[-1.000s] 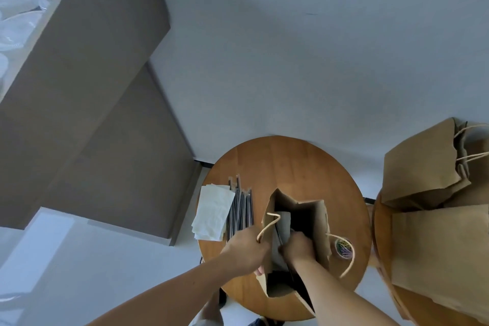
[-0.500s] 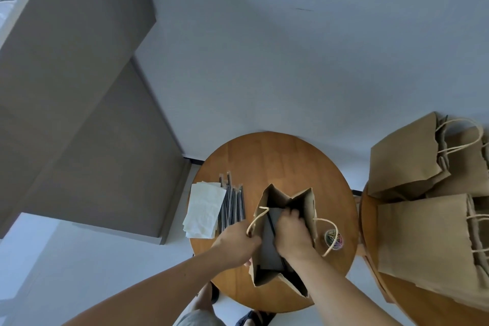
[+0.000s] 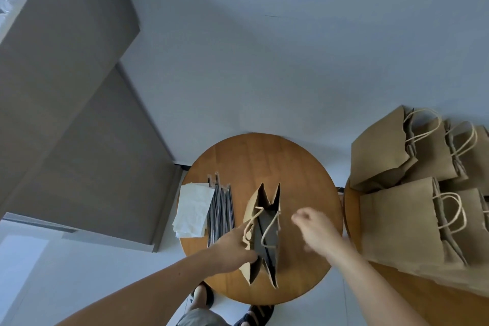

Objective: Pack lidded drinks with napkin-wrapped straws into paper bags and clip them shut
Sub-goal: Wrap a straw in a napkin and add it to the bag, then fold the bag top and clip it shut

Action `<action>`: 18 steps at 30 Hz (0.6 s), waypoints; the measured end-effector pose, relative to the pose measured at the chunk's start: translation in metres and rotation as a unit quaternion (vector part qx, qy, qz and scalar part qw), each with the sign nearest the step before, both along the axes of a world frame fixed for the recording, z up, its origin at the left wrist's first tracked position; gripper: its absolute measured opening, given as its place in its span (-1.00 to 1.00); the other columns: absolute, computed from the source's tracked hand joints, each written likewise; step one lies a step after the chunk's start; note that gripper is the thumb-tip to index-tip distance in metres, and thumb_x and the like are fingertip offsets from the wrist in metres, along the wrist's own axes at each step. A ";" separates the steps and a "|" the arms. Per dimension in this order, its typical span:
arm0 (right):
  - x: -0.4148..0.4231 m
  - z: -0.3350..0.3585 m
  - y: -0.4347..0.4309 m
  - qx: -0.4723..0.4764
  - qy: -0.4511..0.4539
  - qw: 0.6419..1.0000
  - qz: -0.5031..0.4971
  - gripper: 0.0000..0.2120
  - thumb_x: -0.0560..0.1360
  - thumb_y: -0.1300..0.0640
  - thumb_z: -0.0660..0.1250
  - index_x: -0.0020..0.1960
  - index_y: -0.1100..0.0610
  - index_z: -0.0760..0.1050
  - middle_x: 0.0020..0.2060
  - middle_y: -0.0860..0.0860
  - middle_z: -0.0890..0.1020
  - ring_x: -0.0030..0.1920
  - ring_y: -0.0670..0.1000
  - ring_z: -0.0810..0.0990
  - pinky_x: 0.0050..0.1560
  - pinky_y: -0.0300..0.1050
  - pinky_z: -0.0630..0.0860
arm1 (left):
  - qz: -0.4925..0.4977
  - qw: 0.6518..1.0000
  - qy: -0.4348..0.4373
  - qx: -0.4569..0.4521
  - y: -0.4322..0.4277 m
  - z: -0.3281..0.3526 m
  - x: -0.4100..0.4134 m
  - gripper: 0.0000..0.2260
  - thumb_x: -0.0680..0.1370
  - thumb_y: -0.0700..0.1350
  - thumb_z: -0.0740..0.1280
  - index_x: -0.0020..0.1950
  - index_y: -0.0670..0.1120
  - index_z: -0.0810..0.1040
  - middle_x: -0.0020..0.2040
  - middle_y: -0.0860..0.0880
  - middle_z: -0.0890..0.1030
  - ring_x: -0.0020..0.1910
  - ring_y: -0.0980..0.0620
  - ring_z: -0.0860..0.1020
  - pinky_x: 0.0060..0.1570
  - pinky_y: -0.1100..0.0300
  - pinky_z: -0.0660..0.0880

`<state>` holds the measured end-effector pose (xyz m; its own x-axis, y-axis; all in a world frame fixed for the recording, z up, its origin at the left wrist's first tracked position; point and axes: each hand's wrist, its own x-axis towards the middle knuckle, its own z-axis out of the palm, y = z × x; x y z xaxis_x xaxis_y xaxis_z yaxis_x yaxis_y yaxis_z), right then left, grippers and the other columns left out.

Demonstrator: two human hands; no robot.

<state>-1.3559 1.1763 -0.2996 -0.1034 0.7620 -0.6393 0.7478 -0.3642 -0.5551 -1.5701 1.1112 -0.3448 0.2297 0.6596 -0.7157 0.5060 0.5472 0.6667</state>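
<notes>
Brown paper bag [image 3: 265,219] stands on the table [image 3: 264,156], mouth pressed narrow; left hand [image 3: 232,246] grips its left wall. Right hand [image 3: 315,227], just right of the bag, is blurred, grip unclear. Closing step, seemingly: next needs a clip.

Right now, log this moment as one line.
left hand: holds bag rim | right hand: blurred, off bag | bag: upright, unclipped

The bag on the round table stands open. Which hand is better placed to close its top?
Right. The right hand hovers free, apparently empty, just right of the bag and its open top, while the left hand holds its left wall, steadying it.
</notes>
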 end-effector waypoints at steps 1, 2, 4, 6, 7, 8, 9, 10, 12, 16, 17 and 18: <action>-0.003 -0.008 -0.009 -0.032 0.006 0.999 0.029 -0.61 0.64 -0.04 0.15 0.41 0.09 0.38 0.29 0.00 0.48 0.26 0.03 0.49 0.28 0.08 0.48 | -0.023 1.000 -0.001 0.001 -0.004 0.000 0.002 -0.37 0.41 -0.01 0.40 0.46 0.10 0.28 0.16 0.02 0.55 0.11 0.05 0.54 0.02 0.19 0.57; -0.007 -0.013 -0.018 -0.049 0.020 0.998 0.045 -0.70 0.64 0.00 0.16 0.29 0.09 0.47 0.20 0.02 0.53 0.19 0.02 0.52 0.25 0.09 0.47 | -0.041 0.999 -0.010 0.002 -0.007 0.001 0.005 -0.31 0.40 0.01 0.43 0.48 0.13 0.24 0.23 0.06 0.52 0.19 0.07 0.50 0.01 0.27 0.52; -0.015 -0.021 -0.031 -0.060 0.083 0.994 0.033 -0.79 0.61 0.08 0.17 -0.03 0.18 0.51 -0.06 0.15 0.60 -0.02 0.13 0.58 0.15 0.23 0.48 | -0.057 0.998 -0.031 0.016 -0.010 0.004 0.017 -0.32 0.36 0.05 0.49 0.41 0.29 0.28 0.23 0.15 0.50 0.17 0.16 0.49 -0.10 0.42 0.43; -0.021 -0.023 -0.039 -0.053 0.137 0.989 0.009 -0.79 0.58 0.18 0.15 -0.03 0.28 0.51 -0.06 0.23 0.62 0.01 0.24 0.59 0.11 0.25 0.50 | -0.054 0.997 -0.028 0.052 -0.011 0.008 0.033 -0.55 0.32 0.06 0.51 0.14 0.29 0.46 0.09 0.15 0.55 0.01 0.20 0.54 -0.13 0.36 0.52; -0.022 -0.024 -0.041 -0.043 0.149 0.988 0.013 -0.77 0.56 0.21 0.13 0.00 0.23 0.56 -0.06 0.16 0.65 0.02 0.19 0.59 0.09 0.18 0.51 | -0.050 0.995 -0.003 0.084 -0.011 0.007 0.041 -0.66 0.32 0.05 0.49 0.06 0.19 0.53 0.03 0.09 0.58 -0.04 0.15 0.58 -0.09 0.22 0.58; -0.023 -0.022 -0.043 -0.033 0.153 0.987 0.023 -0.73 0.55 0.23 0.12 0.01 0.12 0.60 -0.06 0.05 0.67 0.02 0.09 0.60 0.07 0.08 0.52 | -0.041 0.992 0.042 0.110 -0.010 0.008 0.049 -0.73 0.35 0.05 0.44 0.02 0.09 0.56 -0.01 0.04 0.60 -0.07 0.08 0.60 -0.07 0.12 0.61; -0.023 -0.021 -0.044 -0.027 0.157 0.987 0.033 -0.67 0.53 0.24 0.11 0.04 0.00 0.62 -0.05 -0.06 0.67 0.01 -0.01 0.60 0.04 -0.03 0.53 | -0.028 0.986 0.106 0.125 -0.009 0.009 0.054 -0.79 0.40 0.06 0.38 -0.02 0.03 0.56 -0.06 0.01 0.61 -0.11 0.05 0.61 -0.12 0.10 0.61; -0.020 -0.020 -0.046 -0.025 0.163 0.985 0.041 -0.63 0.53 0.25 0.11 0.09 -0.08 0.60 -0.04 -0.14 0.66 0.00 -0.08 0.60 0.01 -0.13 0.54 | -0.014 0.977 0.164 0.135 -0.007 0.008 0.058 -0.87 0.45 0.06 0.32 -0.09 0.03 0.53 -0.14 0.02 0.60 -0.16 0.04 0.61 -0.22 0.15 0.57; -0.012 -0.023 -0.045 -0.011 0.161 0.985 0.062 -0.60 0.54 0.26 0.13 0.24 -0.05 0.56 0.01 -0.18 0.65 0.03 -0.14 0.60 0.02 -0.23 0.53 | 0.004 0.966 0.211 0.153 -0.004 0.006 0.058 -0.81 0.55 0.05 0.24 -0.26 0.12 0.42 -0.30 0.07 0.53 -0.28 0.07 0.55 -0.37 0.25 0.45; 0.009 -0.031 -0.031 0.133 0.075 0.982 0.111 -0.58 0.58 0.17 0.26 0.43 0.02 0.40 0.32 -0.09 0.50 0.32 -0.08 0.46 0.29 -0.27 0.38 | -0.020 0.964 0.223 0.142 0.010 0.004 0.046 -0.70 0.60 -0.01 0.19 -0.35 0.08 0.38 -0.36 0.05 0.48 -0.38 0.09 0.48 -0.43 0.25 0.40; 0.011 -0.030 -0.026 0.195 0.062 0.972 0.114 -0.55 0.56 0.16 0.30 0.43 0.03 0.38 0.34 -0.08 0.47 0.33 -0.08 0.44 0.27 -0.32 0.36 | -0.032 0.962 0.230 0.143 0.015 0.005 0.042 -0.69 0.60 0.00 0.19 -0.36 0.05 0.39 -0.37 0.05 0.48 -0.39 0.08 0.47 -0.42 0.22 0.40; 0.013 -0.028 -0.020 0.266 0.047 0.955 0.123 -0.53 0.54 0.17 0.35 0.43 0.06 0.38 0.34 -0.06 0.46 0.33 -0.06 0.44 0.27 -0.31 0.36 | -0.046 0.960 0.235 0.147 0.020 0.006 0.038 -0.68 0.60 0.02 0.19 -0.36 0.04 0.39 -0.38 0.05 0.48 -0.40 0.07 0.47 -0.42 0.20 0.40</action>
